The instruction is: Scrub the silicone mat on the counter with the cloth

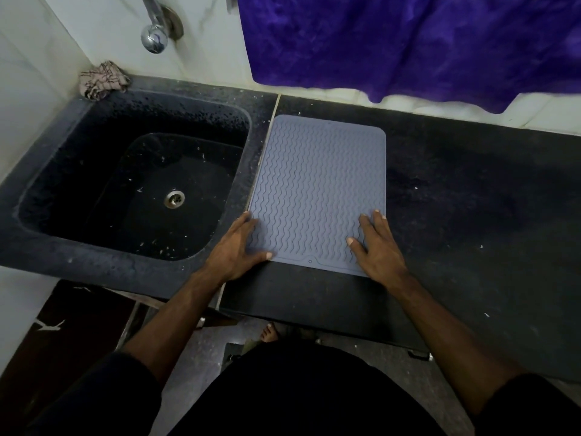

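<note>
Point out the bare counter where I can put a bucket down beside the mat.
The widest bare patch is the black stone counter right of the grey wavy-ribbed silicone mat, under the purple towel. A narrow strip runs along the front edge. Left is tight: the mat meets the black sink rim, and both hands rest on its near corners.

matt ribbed silicone mat [317,190], chrome tap [154,33]
</note>
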